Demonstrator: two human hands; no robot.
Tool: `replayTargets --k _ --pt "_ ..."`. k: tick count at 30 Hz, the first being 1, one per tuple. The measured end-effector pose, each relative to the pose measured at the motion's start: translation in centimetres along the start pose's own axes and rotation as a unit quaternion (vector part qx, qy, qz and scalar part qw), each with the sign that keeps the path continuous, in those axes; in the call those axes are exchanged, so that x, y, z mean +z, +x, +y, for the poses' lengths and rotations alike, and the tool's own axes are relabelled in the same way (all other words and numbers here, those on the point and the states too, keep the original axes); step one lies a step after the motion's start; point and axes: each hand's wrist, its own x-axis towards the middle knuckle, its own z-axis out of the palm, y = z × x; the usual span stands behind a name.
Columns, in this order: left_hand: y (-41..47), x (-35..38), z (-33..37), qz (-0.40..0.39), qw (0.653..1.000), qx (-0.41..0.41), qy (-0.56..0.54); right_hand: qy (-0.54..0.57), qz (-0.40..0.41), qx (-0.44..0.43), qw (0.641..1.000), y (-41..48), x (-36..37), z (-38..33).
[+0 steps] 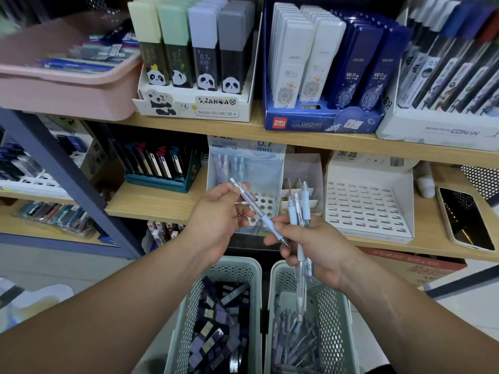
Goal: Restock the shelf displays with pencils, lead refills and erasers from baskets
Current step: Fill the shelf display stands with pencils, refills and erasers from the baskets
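**A:** Now, which step was in hand, from where you stood?

**B:** Loading pencils one at a time into the holed display box (270,203) on the middle shelf. The left hand (218,220) pinched a single clear pencil (256,208) between thumb and fingertips. Its metal tip pointed down toward the right hand (316,249) and its cap end pointed up toward the box. The right hand was curled round a bundle of pencils (305,203), blue grips uppermost, above the right basket (275,282). More pencils lay loose in that basket.

**A:** And the box itself?

**B:** A few pencils stood at its back. Most of the holes nearer the front looked free.

**A:** What was the correct procedure, in your judgement?

**B:** Step one: turn the single pencil upright, tip down, before it reached the box. Step two: line the tip up over a free hole next to the pencils at the back, so that the standing ones did not block later reaches. Step three: lower it straight and let go only once it was seated. The grip on the bundle needed to stay firm throughout, because smooth barrels slide easily.

**A:** Any caution?

**B:** The divided box (297,188) stood just beside the target, so each hole needed checking before release. The lead refills in the left basket (243,263) belonged elsewhere.
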Motion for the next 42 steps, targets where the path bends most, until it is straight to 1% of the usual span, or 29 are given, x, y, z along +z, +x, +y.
replayTargets --k 4,10,14,16,18,21,23,27,32,35,39,42 --pt "0.1 -0.1 0.0 0.016 1.0 -0.006 -0.011 -0.015 0.016 -0.03 0.999 0.2 0.0 0.2" --pt "0.7 -0.7 0.0 0.067 0.995 0.003 0.08 -0.057 0.023 -0.044 0.997 0.4 0.3 0.6" --pt "0.8 -1.1 0.9 0.075 0.992 0.037 0.098 -0.072 0.035 -0.045 0.996 0.7 0.3 0.8" --pt "0.9 -1.5 1.7 0.093 0.988 0.066 0.106 -0.066 0.05 -0.043 0.996 1.0 0.0 1.0" --pt "1.1 -2.1 2.4 0.119 0.974 0.123 0.149 -0.063 0.064 -0.043 0.995 1.3 -0.4 1.0" --pt "1.5 -3.0 3.2 0.145 0.937 0.22 0.228 -0.057 0.069 -0.048 0.995 1.4 -0.8 0.9" --pt "2.0 -3.6 3.2 0.155 0.921 0.251 0.253 -0.061 0.066 -0.051 0.995 1.3 -0.8 1.0" --pt "2.7 -3.4 2.4 0.163 0.907 0.266 0.282 -0.067 0.069 -0.053 0.994 1.5 -0.8 1.0" --pt "3.6 -2.6 2.6 0.204 0.896 0.289 0.27 -0.067 0.07 -0.057 0.994 1.6 -1.0 1.0" --pt "4.2 -2.4 2.7 0.215 0.886 0.302 0.277 -0.061 0.069 -0.059 0.994 1.6 -1.4 1.0" --pt "4.7 -2.2 2.6 0.213 0.863 0.334 0.313 -0.062 0.074 -0.061 0.993 1.7 -2.0 1.1" --pt "5.2 -2.3 2.3 0.206 0.832 0.354 0.374 -0.061 0.078 -0.065 0.993 1.7 -2.4 1.1"
